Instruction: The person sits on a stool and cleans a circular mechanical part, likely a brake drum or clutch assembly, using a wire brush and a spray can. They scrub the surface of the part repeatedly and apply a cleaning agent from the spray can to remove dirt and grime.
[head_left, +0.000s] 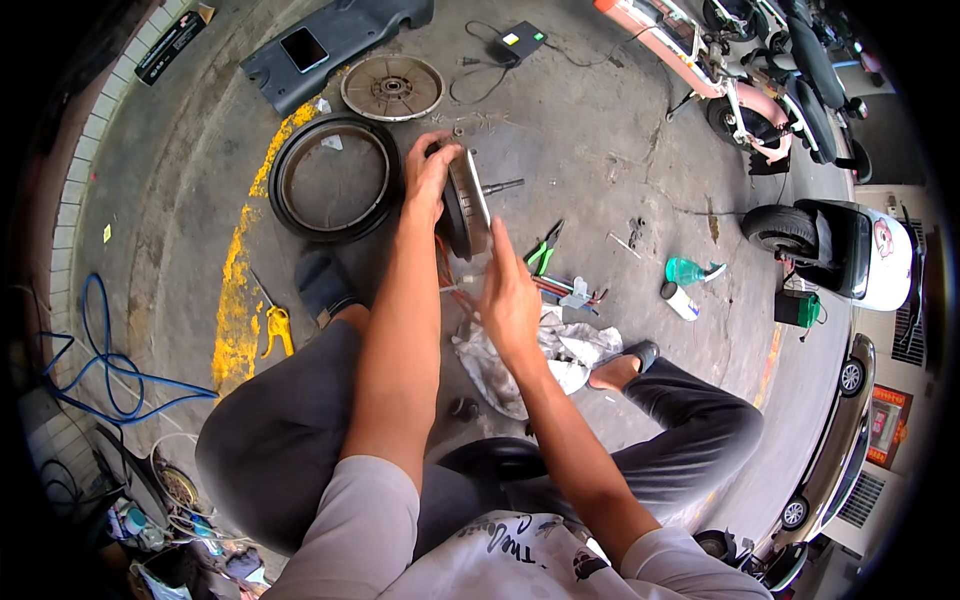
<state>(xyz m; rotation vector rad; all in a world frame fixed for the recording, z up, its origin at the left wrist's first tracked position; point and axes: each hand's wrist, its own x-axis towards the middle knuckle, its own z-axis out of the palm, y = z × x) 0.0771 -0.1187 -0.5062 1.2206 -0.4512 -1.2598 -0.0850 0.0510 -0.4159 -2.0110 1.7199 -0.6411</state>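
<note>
A dark round hub motor part (462,205) with a pale metal rim and an axle (503,186) stands nearly edge-on between my hands. My left hand (428,175) is closed over its upper left side. At its lower right edge is my right hand (512,300), index finger stretched along the rim and the other fingers curled, partly hidden. Orange wires (447,268) hang below the part. Left of it on the ground lies a black tyre on a rim (283,208). A round metal cover (392,88) rests beyond the tyre.
Green-handled pliers (544,250), a stained rag (490,375), a green bottle (685,270) and a white can (680,301) lie to the right. A yellow air blow gun (277,328) and blue hose (110,390) are at left. Scooters (740,100) stand at the far right.
</note>
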